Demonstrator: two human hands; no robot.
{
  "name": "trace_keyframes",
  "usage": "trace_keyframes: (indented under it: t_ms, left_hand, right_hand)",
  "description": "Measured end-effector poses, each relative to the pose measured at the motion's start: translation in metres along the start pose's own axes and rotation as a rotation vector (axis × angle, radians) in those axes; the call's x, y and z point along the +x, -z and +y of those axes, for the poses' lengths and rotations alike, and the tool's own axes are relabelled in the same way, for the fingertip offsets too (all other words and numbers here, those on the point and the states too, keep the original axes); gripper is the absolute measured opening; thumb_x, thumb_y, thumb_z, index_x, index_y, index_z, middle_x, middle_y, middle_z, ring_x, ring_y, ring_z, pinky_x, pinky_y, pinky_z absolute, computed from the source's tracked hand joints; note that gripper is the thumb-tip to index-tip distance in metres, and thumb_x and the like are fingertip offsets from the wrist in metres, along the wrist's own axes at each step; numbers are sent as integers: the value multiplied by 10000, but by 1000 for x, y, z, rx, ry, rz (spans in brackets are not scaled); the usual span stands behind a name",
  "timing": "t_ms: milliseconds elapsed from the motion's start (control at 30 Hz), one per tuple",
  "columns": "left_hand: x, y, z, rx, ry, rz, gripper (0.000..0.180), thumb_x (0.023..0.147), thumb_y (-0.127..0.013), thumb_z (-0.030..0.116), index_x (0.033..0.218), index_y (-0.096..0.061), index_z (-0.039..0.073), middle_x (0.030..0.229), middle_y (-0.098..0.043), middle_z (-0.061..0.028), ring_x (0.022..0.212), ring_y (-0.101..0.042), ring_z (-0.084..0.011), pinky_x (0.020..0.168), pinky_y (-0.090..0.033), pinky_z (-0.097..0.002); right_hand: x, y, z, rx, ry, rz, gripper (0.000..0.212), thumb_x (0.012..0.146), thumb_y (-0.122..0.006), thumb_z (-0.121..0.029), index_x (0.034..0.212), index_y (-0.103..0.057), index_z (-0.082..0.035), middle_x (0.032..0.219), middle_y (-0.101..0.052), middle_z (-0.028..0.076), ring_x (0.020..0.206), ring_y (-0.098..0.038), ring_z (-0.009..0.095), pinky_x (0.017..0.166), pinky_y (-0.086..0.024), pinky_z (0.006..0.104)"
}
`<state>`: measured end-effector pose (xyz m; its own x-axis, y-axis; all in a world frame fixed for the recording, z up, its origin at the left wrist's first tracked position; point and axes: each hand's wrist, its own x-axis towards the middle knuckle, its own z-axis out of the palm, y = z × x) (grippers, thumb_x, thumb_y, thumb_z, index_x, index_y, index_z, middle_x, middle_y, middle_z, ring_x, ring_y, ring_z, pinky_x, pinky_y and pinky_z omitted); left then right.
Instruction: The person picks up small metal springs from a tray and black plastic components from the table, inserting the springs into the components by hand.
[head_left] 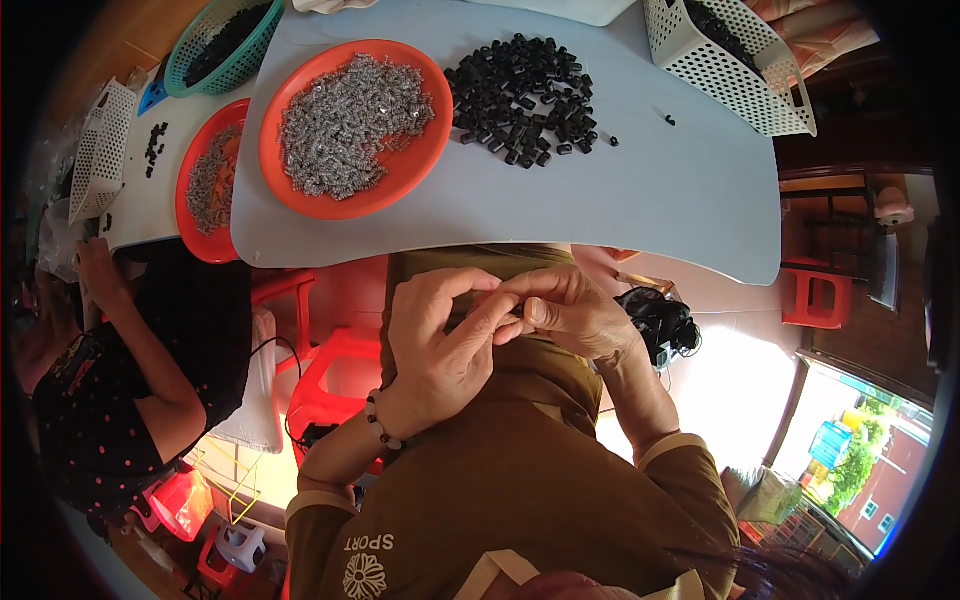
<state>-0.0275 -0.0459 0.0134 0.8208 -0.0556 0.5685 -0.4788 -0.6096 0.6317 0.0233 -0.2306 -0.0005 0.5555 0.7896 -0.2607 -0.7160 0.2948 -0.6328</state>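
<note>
In front of my chest, just off the table's near edge, my two hands meet at the fingertips. My left hand (440, 335), with a bead bracelet on its wrist, and my right hand (580, 312) both pinch a small black piece (519, 311). The fingers cover most of it, so its exact shape is hidden. On the table ahead, an orange-red plate (420, 172) holds a heap of small metal springs (345, 120). Right of that plate lies a loose pile of short black cylindrical plastic parts (530, 95).
The grey-blue table (650, 200) carries a white perforated basket (790, 105) of black parts at far right. At left, a co-worker's arm (150, 340) reaches toward a second table with a red plate (190, 195) and a green basket (250, 60). Red stools (335, 375) stand below.
</note>
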Motion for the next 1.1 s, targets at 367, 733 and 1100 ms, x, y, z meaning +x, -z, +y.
trace_keyframes:
  t_ms: [367, 733, 1100]
  left_hand:
    - [-6, -7, 0, -51, 18, -11, 379, 653, -658, -133, 998, -658, 24, 973, -616, -74, 828, -600, -262, 667, -513, -337]
    - [-13, -10, -10, -124, 103, 0, 230, 777, -675, -68, 998, -670, -6, 1016, -596, -107, 812, -607, -227, 642, -517, -305]
    - [-9, -15, -10, -319, 262, 61, 150, 851, -691, -17, 1001, -675, -22, 1083, -641, -135, 860, -654, -194, 706, -535, -272]
  right_hand:
    - [-2, 1, 14, -42, 60, 121, 392, 927, -640, -185, 1212, -597, 80, 1072, -684, 152, 953, -675, 191, 908, -539, 328]
    - [4, -7, 10, -46, -1, 180, 357, 976, -582, -221, 1184, -616, 67, 1048, -684, 124, 937, -663, 159, 890, -541, 305]
    - [9, -29, -3, -503, 340, 456, 115, 906, -664, -60, 946, -581, 9, 874, -624, 39, 788, -608, 82, 745, -538, 223]
